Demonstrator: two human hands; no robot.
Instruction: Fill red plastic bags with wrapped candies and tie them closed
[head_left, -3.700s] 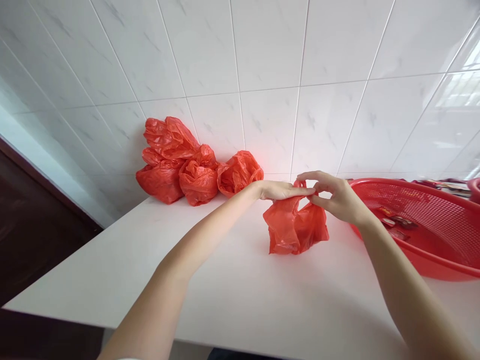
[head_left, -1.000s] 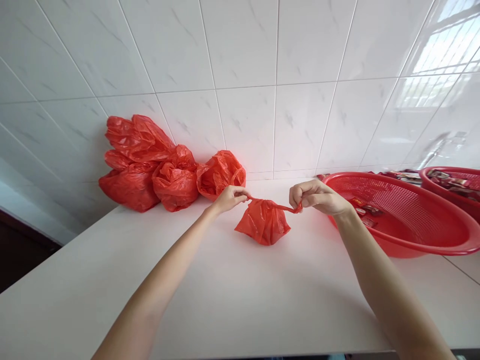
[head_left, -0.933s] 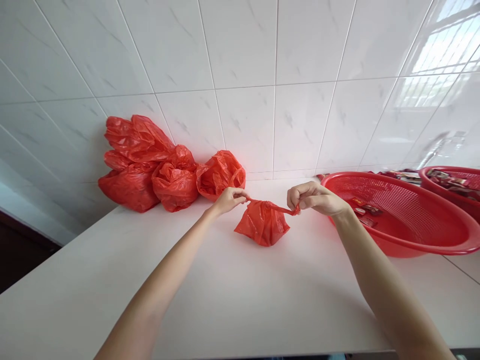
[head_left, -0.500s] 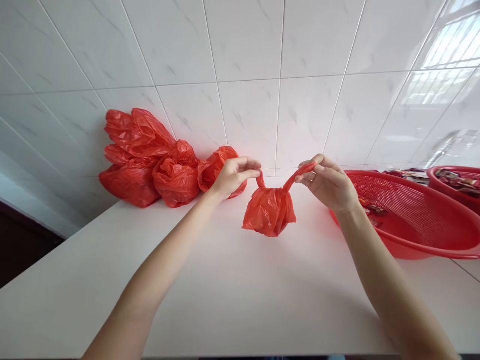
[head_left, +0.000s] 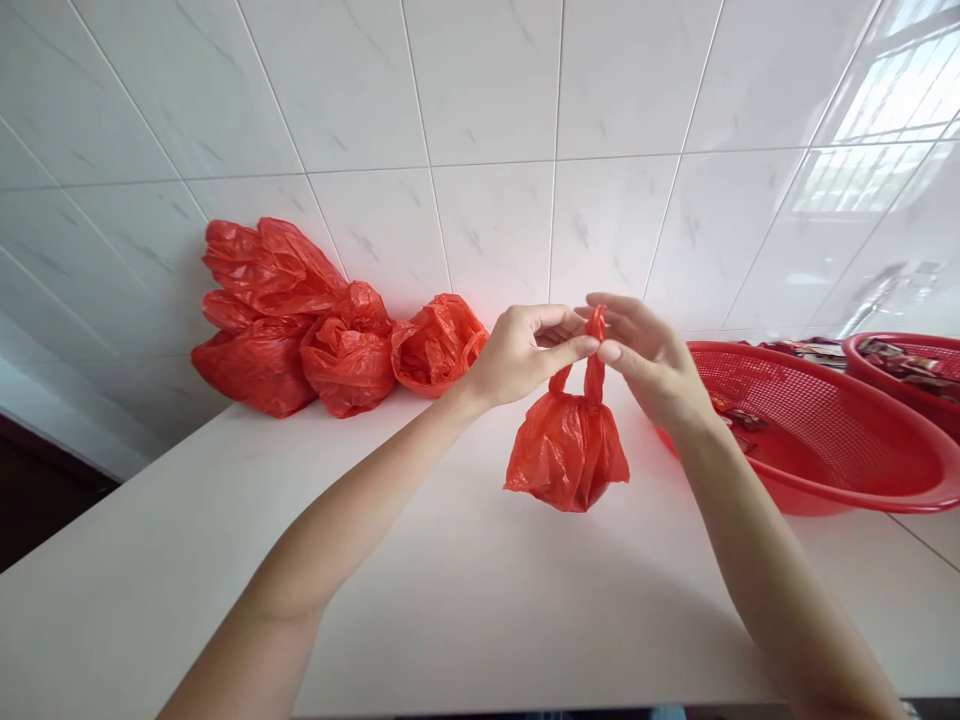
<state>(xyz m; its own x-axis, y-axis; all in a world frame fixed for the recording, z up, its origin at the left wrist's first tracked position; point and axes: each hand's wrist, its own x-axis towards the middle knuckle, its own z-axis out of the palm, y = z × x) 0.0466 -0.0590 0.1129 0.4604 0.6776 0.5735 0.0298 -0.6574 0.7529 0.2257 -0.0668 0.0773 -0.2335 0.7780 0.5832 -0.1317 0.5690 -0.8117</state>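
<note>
1. My left hand [head_left: 521, 350] and right hand [head_left: 649, 360], apart half a second ago, now meet at the handles [head_left: 595, 380] of the red bag [head_left: 566, 455].
2. I see those handles, earlier pulled out sideways, now rising close together above it.
3. The bag's neck, loose in my earliest view, is now gathered in.
4. My view has swung right, bringing the far red basket [head_left: 874, 378] further into sight.

A kitchen-like room, judging by its marbled wall tiles [head_left: 487, 80] and white counter [head_left: 450, 620].
</note>
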